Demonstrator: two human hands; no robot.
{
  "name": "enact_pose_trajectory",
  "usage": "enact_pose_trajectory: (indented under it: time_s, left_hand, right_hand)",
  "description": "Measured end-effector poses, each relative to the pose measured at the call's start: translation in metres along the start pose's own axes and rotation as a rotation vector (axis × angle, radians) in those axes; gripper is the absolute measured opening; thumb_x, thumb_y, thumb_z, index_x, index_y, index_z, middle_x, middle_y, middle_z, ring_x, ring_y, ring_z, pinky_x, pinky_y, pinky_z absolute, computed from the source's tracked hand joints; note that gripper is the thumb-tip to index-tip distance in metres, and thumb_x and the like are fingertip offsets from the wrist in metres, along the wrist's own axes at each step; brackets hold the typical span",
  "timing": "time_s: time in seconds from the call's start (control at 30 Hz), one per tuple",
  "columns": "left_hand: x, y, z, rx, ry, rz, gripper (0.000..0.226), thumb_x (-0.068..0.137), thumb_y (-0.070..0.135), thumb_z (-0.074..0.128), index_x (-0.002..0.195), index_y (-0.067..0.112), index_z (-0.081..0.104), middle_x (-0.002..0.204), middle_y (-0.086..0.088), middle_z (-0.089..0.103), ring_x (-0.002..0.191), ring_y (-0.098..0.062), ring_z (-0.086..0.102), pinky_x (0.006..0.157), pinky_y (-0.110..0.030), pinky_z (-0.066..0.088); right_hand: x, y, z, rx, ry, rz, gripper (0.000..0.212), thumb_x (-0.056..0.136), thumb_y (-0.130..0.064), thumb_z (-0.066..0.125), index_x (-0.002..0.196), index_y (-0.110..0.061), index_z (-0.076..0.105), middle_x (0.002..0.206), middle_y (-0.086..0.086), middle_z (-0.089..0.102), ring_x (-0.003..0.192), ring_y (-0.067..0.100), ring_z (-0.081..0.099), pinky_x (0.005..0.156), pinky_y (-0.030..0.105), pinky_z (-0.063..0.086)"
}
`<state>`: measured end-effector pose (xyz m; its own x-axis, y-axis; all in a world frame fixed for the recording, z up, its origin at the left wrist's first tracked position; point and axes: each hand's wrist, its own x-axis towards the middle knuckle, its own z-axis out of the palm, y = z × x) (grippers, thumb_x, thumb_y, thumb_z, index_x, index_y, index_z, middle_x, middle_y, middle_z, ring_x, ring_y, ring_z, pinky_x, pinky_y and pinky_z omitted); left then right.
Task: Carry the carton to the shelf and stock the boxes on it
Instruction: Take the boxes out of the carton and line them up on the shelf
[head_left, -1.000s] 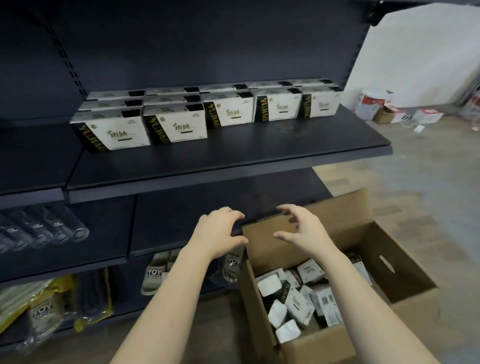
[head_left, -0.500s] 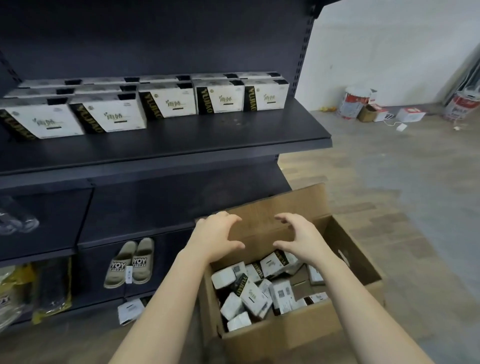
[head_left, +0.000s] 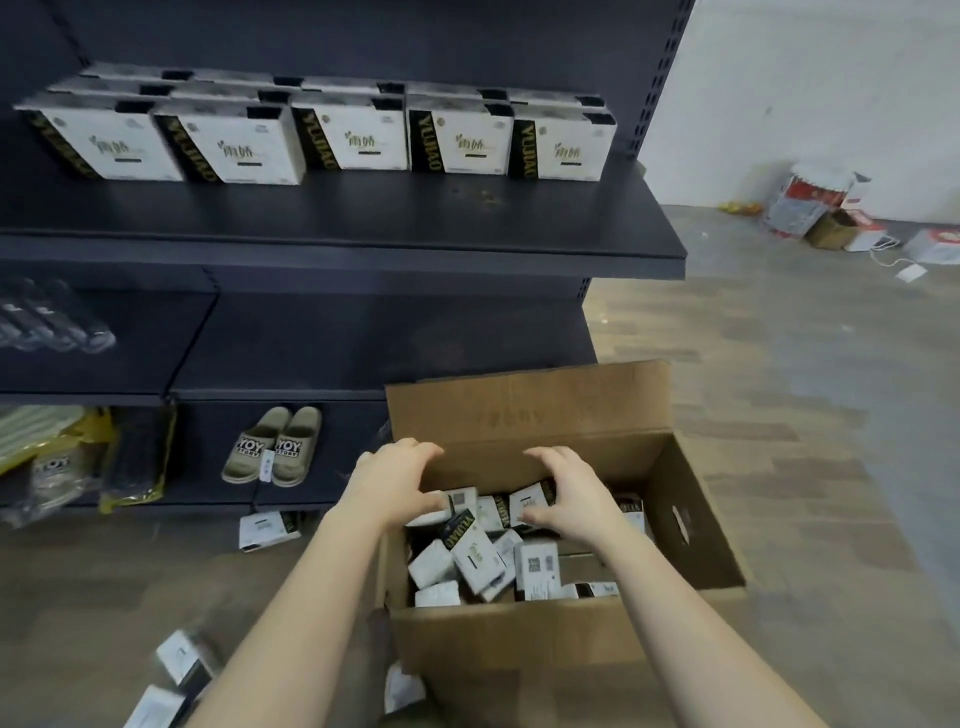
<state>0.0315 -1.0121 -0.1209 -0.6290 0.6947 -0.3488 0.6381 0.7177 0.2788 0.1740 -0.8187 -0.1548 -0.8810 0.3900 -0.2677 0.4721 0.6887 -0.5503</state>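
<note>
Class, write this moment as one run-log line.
phase: hands over open brown cardboard carton | left hand: spread above small white boxes, empty | right hand: likewise | dark shelf: partly stocked

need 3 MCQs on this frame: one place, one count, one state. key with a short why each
1. Where is the carton?
A) on a cart
B) on the floor beside the shelf
C) on a table

2. How many boxes stand in the shelf's front row?
A) three
B) eight
C) five

3. The carton's top is:
A) open
B) taped shut
C) crushed flat

Key:
1 B, it sits on the floor at the shelf's foot.
2 C, five box fronts show side by side.
3 A, loose boxes show inside it.
</note>
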Motion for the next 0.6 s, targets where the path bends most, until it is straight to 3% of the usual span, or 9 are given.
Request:
enact_pose_trajectory:
  time_s: [0.13,0.33,0.6]
  left_hand:
    - [0.005,-0.018,0.009,0.021,-0.026,-0.056,0.068,0.084,0.047,0.067,0.144,0.032,0.039,0.140,0.004,0.047,0.125,-0.020,0.049,0.100,-0.041,0.038]
    - [0.020,-0.049,0.017,0.014,-0.028,-0.111,0.071,0.084,0.047,0.068,0.146,0.031,0.038,0.144,0.003,0.045,0.130,-0.021,0.046,0.104,-0.041,0.037]
    - [0.048,-0.097,0.050,0.059,-0.097,-0.157,0.072,0.083,0.042,0.070,0.146,0.028,0.038,0.142,-0.001,0.046,0.131,-0.024,0.044,0.102,-0.042,0.037]
  right_hand:
    - [0.021,-0.001,0.018,-0.006,-0.051,-0.017,0.079,0.077,-0.033,0.078,0.144,-0.030,0.036,0.145,-0.005,0.035,0.134,0.019,0.035,0.106,0.035,0.039]
    - [0.057,-0.006,0.046,-0.102,-0.112,-0.052,0.080,0.078,-0.031,0.075,0.146,-0.028,0.033,0.147,-0.003,0.032,0.133,0.021,0.034,0.098,0.034,0.044]
    - [0.107,0.004,0.104,-0.208,-0.272,-0.020,0.083,0.076,-0.035,0.078,0.146,-0.024,0.035,0.148,0.003,0.033,0.130,0.029,0.039,0.104,0.038,0.041]
